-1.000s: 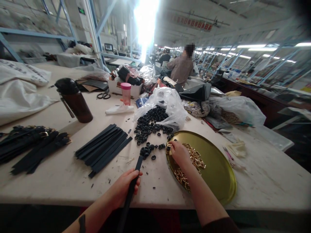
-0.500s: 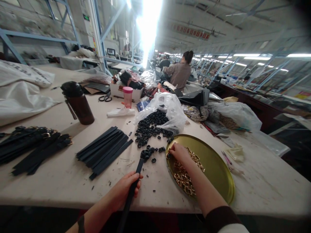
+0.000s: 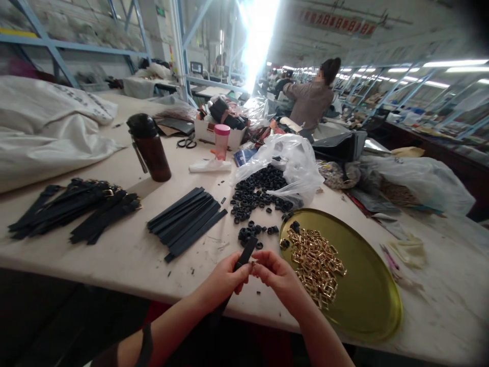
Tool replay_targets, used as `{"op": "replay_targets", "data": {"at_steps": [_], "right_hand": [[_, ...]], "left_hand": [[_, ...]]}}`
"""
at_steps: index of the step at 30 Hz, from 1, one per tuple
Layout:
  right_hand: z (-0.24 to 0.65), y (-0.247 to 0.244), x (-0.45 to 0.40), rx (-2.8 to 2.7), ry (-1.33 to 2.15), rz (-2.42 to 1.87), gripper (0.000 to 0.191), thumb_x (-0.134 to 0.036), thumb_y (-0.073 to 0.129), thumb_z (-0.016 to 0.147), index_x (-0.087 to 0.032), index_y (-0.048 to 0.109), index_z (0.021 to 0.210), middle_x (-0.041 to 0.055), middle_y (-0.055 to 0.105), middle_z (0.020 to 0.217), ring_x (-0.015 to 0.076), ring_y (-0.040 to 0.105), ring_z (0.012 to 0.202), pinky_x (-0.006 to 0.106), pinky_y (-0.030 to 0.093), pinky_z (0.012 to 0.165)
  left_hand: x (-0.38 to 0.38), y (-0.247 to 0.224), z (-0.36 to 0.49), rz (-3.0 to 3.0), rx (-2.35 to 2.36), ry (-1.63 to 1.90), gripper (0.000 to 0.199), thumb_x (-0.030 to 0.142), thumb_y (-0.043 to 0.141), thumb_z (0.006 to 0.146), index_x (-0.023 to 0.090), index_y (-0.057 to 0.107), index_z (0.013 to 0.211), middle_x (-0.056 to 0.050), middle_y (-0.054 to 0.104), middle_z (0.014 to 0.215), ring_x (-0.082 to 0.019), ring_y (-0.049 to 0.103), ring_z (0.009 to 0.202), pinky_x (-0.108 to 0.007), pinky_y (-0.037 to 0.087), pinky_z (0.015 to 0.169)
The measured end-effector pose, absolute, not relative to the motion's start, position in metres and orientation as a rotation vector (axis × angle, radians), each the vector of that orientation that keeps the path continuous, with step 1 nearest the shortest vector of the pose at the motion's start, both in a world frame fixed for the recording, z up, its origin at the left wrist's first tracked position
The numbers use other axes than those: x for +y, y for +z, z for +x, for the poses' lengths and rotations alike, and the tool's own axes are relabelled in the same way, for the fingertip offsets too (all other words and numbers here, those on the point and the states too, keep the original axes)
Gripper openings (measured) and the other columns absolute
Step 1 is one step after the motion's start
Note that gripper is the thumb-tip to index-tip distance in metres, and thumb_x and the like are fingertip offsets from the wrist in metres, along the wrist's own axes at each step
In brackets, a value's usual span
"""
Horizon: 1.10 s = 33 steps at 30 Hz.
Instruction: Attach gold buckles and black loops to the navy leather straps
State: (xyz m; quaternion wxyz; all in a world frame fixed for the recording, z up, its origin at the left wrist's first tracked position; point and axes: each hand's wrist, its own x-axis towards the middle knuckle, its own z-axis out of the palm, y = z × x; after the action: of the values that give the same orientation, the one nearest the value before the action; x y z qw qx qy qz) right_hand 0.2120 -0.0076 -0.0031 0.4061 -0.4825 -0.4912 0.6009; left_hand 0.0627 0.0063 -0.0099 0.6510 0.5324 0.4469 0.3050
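My left hand grips a narrow black strap upright near its end. My right hand meets it at the strap's tip, fingers pinched on a small gold buckle, partly hidden by the fingertips. To the right lies a round brass-coloured tray holding a heap of gold buckles. Black rubber rings are spread on the table just beyond my hands. A stack of flat black straps lies to the left, and bundled straps with buckles lie further left.
The pale work table holds a dark bottle, scissors, a pink-lidded cup, a plastic bag and a white sack. A co-worker sits beyond the table.
My right hand has moved from the tray to the strap's tip, bringing a small buckle. The strap now stands more upright, and the view has swung so the table contents sit further right.
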Motion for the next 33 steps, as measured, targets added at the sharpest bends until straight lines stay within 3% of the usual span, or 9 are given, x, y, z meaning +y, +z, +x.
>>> {"op": "replay_targets", "data": {"at_steps": [5, 9, 14, 24, 28, 33], "right_hand": [[0.203, -0.011, -0.016, -0.92, 1.583, -1.104, 0.038, -0.029, 0.07, 0.065, -0.023, 0.056, 0.099, -0.0054, 0.05, 0.066, 0.0074, 0.043, 0.052, 0.02, 0.033, 0.047], [0.194, -0.017, -0.021, -0.746, 1.519, -1.119, 0.022, -0.035, 0.067, 0.068, -0.019, 0.059, 0.082, -0.0039, 0.053, 0.065, 0.0066, 0.042, 0.049, 0.02, 0.034, 0.047], [0.189, -0.023, -0.025, -0.422, 1.658, -1.052, 0.023, -0.033, 0.073, 0.061, -0.018, 0.058, 0.069, -0.0023, 0.058, 0.066, 0.0076, 0.047, 0.052, 0.022, 0.041, 0.054], [0.178, -0.033, -0.026, -0.801, 1.41, -1.206, 0.022, -0.034, 0.07, 0.065, -0.017, 0.059, 0.073, -0.001, 0.063, 0.067, 0.0122, 0.056, 0.062, 0.025, 0.046, 0.061], [0.177, -0.038, -0.022, -0.853, 1.383, -1.242, 0.024, -0.037, 0.067, 0.068, -0.018, 0.058, 0.079, -0.0006, 0.063, 0.067, 0.0127, 0.056, 0.06, 0.026, 0.046, 0.06], [0.172, -0.043, -0.017, -0.929, 1.332, -1.265, 0.024, -0.032, 0.068, 0.066, -0.018, 0.058, 0.083, -0.0002, 0.062, 0.073, 0.0133, 0.055, 0.065, 0.026, 0.045, 0.063]], "left_hand": [[-0.002, -0.004, 0.058, 1.218, 1.001, 0.686, 0.025, 0.039, 0.049, 0.079, 0.014, 0.05, 0.086, 0.005, 0.046, 0.058, -0.006, 0.041, 0.044, -0.018, 0.032, 0.041], [-0.005, -0.004, 0.062, 1.247, 1.086, 0.741, 0.026, 0.041, 0.049, 0.079, 0.015, 0.05, 0.081, 0.006, 0.044, 0.054, -0.008, 0.041, 0.044, -0.019, 0.034, 0.043], [-0.005, -0.012, 0.061, 1.298, 1.138, 0.731, 0.024, 0.04, 0.047, 0.08, 0.016, 0.049, 0.077, 0.007, 0.043, 0.052, -0.008, 0.041, 0.043, -0.019, 0.034, 0.043], [-0.005, -0.025, 0.056, 1.545, 1.261, 0.668, 0.022, 0.036, 0.045, 0.081, 0.016, 0.051, 0.079, 0.0, 0.055, 0.067, -0.015, 0.052, 0.064, -0.024, 0.038, 0.057], [0.0, -0.031, 0.055, 1.485, 1.265, 0.605, 0.026, 0.04, 0.042, 0.082, 0.016, 0.052, 0.085, 0.001, 0.054, 0.066, -0.014, 0.051, 0.056, -0.024, 0.038, 0.052], [-0.001, -0.029, 0.052, 1.69, 1.383, 0.591, 0.016, 0.027, 0.042, 0.081, 0.017, 0.053, 0.087, -0.004, 0.06, 0.077, -0.019, 0.056, 0.076, -0.028, 0.04, 0.067]]}}
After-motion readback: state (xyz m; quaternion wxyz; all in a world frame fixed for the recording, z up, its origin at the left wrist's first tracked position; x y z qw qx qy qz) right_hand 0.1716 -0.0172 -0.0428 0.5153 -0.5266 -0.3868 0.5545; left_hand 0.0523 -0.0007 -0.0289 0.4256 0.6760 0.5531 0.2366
